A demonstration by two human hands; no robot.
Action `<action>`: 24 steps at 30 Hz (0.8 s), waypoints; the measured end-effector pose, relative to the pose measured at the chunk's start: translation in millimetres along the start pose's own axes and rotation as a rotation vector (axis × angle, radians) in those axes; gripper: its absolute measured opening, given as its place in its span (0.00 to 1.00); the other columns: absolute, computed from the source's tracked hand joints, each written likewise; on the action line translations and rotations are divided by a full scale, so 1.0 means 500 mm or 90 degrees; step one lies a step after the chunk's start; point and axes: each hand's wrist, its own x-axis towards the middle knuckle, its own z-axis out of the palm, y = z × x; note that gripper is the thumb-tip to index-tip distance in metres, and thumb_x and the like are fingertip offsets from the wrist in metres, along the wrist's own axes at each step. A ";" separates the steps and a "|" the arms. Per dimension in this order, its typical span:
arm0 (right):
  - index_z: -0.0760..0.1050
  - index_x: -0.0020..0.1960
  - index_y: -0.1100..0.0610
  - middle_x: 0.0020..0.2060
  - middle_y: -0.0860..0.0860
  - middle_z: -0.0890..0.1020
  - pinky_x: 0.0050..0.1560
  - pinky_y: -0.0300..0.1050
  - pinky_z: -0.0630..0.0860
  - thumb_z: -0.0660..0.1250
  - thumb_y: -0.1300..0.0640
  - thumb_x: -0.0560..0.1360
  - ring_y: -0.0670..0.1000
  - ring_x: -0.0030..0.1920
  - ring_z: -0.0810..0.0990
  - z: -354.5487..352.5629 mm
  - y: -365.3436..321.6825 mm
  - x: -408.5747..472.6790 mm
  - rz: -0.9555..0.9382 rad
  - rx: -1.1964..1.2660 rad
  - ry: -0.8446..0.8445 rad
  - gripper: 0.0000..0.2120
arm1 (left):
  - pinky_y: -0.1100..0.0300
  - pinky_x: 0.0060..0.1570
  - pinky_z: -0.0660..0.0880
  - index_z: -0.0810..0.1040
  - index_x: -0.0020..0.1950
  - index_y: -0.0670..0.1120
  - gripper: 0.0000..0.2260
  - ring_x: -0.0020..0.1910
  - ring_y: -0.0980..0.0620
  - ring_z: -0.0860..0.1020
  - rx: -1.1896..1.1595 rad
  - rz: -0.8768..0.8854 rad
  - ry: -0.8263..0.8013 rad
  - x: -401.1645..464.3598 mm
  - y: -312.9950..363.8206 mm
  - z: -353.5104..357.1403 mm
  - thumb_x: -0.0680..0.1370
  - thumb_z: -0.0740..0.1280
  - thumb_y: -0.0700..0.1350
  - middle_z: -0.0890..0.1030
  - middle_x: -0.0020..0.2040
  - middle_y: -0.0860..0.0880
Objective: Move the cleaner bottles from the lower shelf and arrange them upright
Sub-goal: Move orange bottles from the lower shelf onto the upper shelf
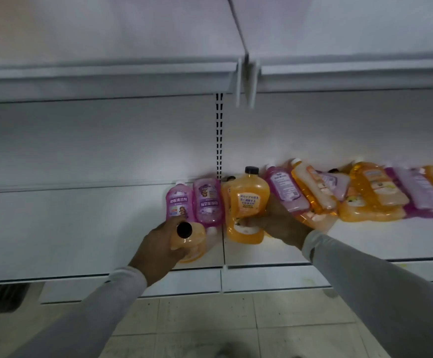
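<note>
My left hand (158, 245) grips an orange cleaner bottle (192, 241) with a black cap, its cap pointing toward me near the shelf's front. My right hand (282, 223) holds a second orange bottle (247, 200) with a black cap, lifted upright over another orange bottle lying flat (246, 232). Two pink bottles (178, 202) (208, 202) lie side by side against the back panel, one of them turned cap-down. To the right, several pink and orange bottles (365, 195) lie in a jumbled pile on the lower shelf (81, 228).
An upper white shelf (107, 81) overhangs the lower one, with a slotted upright post (219, 135) between the two bays. The tiled floor (210, 326) lies below the shelf's front edge. A dark grate (1, 297) sits at the lower left.
</note>
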 end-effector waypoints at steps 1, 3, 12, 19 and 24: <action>0.69 0.63 0.49 0.49 0.43 0.80 0.40 0.28 0.77 0.77 0.70 0.65 0.34 0.45 0.81 -0.003 -0.001 -0.016 -0.012 -0.016 0.004 0.33 | 0.55 0.54 0.75 0.72 0.63 0.54 0.24 0.53 0.48 0.78 -0.003 0.000 -0.001 -0.006 0.010 -0.005 0.69 0.75 0.49 0.79 0.55 0.51; 0.65 0.66 0.45 0.52 0.43 0.80 0.55 0.37 0.77 0.79 0.66 0.64 0.38 0.50 0.80 -0.007 -0.011 -0.050 -0.022 -0.053 -0.002 0.39 | 0.52 0.56 0.76 0.71 0.63 0.56 0.26 0.54 0.47 0.78 -0.024 0.002 0.005 -0.021 0.037 -0.019 0.68 0.75 0.50 0.79 0.56 0.51; 0.67 0.66 0.43 0.56 0.45 0.81 0.62 0.59 0.76 0.82 0.47 0.56 0.48 0.58 0.80 -0.067 -0.139 -0.241 -0.109 -0.158 -0.072 0.42 | 0.54 0.54 0.78 0.71 0.60 0.59 0.25 0.52 0.55 0.79 -0.096 0.047 0.071 -0.161 0.233 -0.140 0.67 0.78 0.50 0.80 0.54 0.57; 0.63 0.68 0.48 0.55 0.46 0.81 0.51 0.43 0.81 0.81 0.53 0.61 0.45 0.54 0.82 -0.099 -0.303 -0.408 -0.226 -0.192 -0.124 0.41 | 0.60 0.48 0.80 0.72 0.63 0.54 0.24 0.53 0.54 0.79 -0.200 0.093 0.229 -0.307 0.389 -0.261 0.71 0.76 0.43 0.78 0.56 0.54; 0.67 0.65 0.45 0.53 0.44 0.83 0.52 0.46 0.82 0.82 0.49 0.59 0.44 0.52 0.83 -0.092 -0.445 -0.473 -0.340 -0.187 -0.117 0.39 | 0.54 0.49 0.81 0.73 0.64 0.49 0.25 0.52 0.50 0.81 -0.280 0.089 0.319 -0.385 0.451 -0.367 0.69 0.77 0.41 0.81 0.55 0.49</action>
